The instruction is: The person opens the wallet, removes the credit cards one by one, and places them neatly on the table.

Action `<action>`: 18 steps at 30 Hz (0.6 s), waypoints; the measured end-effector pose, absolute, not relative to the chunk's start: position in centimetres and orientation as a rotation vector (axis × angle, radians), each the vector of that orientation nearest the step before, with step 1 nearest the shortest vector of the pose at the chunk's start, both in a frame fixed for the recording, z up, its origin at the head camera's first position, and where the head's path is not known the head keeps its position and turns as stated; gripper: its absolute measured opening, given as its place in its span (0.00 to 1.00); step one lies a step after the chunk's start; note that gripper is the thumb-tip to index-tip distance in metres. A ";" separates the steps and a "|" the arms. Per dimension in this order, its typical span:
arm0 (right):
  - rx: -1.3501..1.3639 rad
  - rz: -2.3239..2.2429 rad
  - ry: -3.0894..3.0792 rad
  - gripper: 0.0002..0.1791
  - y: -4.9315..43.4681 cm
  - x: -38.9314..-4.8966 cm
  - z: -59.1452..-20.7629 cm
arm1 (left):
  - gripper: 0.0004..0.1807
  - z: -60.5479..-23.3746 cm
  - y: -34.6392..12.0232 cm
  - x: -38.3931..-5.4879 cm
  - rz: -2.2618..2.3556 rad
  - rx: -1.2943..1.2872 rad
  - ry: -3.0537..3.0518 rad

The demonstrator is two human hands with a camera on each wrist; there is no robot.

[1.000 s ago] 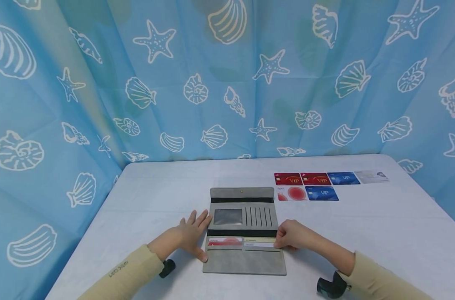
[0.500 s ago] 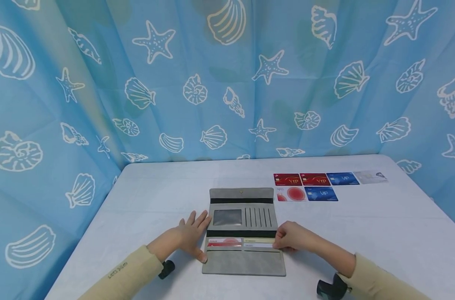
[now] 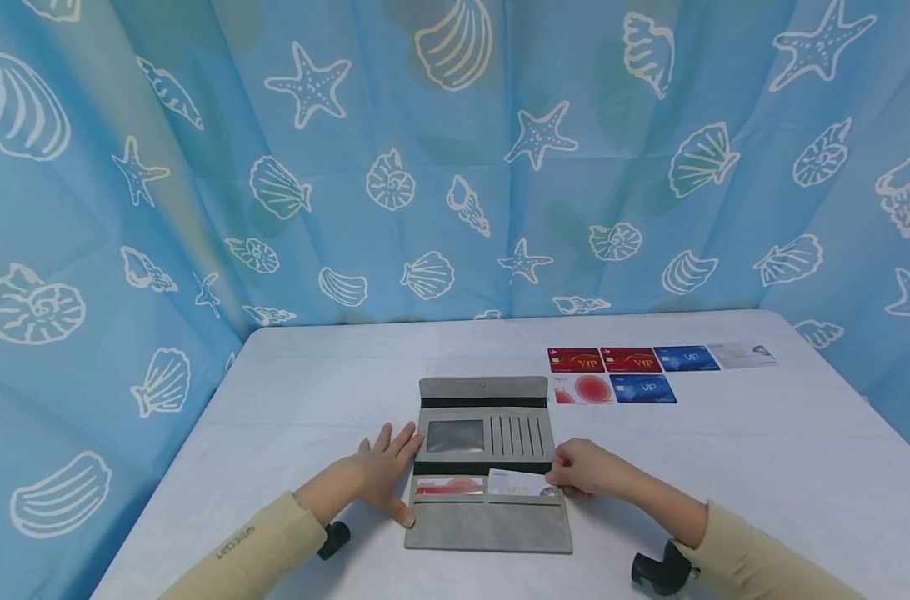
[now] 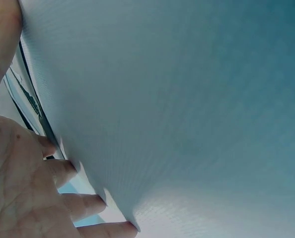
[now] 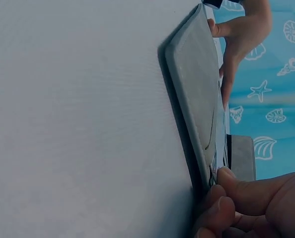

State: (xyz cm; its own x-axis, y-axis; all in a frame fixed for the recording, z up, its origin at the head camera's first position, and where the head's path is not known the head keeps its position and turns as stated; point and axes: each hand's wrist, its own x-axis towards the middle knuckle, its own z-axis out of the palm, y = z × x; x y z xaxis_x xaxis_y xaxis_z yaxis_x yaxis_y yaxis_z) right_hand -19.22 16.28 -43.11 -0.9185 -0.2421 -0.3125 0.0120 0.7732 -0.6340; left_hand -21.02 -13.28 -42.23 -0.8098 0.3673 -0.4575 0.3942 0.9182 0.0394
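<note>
A grey wallet (image 3: pixel 488 527) lies unfolded on the table, its slots and clear window facing up. My left hand (image 3: pixel 384 472) rests at its left edge with fingers spread, the thumb by the lower panel. At the right edge my right hand (image 3: pixel 586 468) pinches the right end of a whitish card (image 3: pixel 517 482). That card sits tilted in the lower right pocket, most of its face showing above the pocket edge. In the lower left pocket is a red-and-white card (image 3: pixel 449 485). The right wrist view shows the thumb (image 5: pixel 230 174) at the wallet's corner.
Beyond the wallet to the right lie two rows of cards: two red VIP cards (image 3: pixel 577 360), blue VIP cards (image 3: pixel 686 358), a pale card (image 3: pixel 742 354) and a white card with a red circle (image 3: pixel 583 388). A blue shell-print curtain (image 3: pixel 455 167) hangs behind the white table (image 3: pixel 312 375).
The whitish card has risen and tilted in the lower right pocket, and it covers the yellowish strip seen there before. My right hand moved slightly with it; the left hand stayed in place.
</note>
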 end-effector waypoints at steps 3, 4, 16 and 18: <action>-0.180 -0.912 2.595 0.10 16.3 -19.4 -43.0 | 0.64 -42.2 -13.3 -21.0 -0.072 0.551 2.612; -0.185 -0.909 2.597 0.10 16.3 -19.4 -43.0 | 0.64 -42.2 -13.3 -21.0 -0.070 0.551 2.612; -0.176 -0.927 2.626 0.09 16.1 -20.1 -42.9 | 0.64 -42.1 -13.2 -21.0 -0.084 0.540 2.609; -0.180 -0.953 2.626 0.09 16.0 -20.1 -42.8 | 0.64 -42.1 -13.2 -21.0 -0.086 0.543 2.608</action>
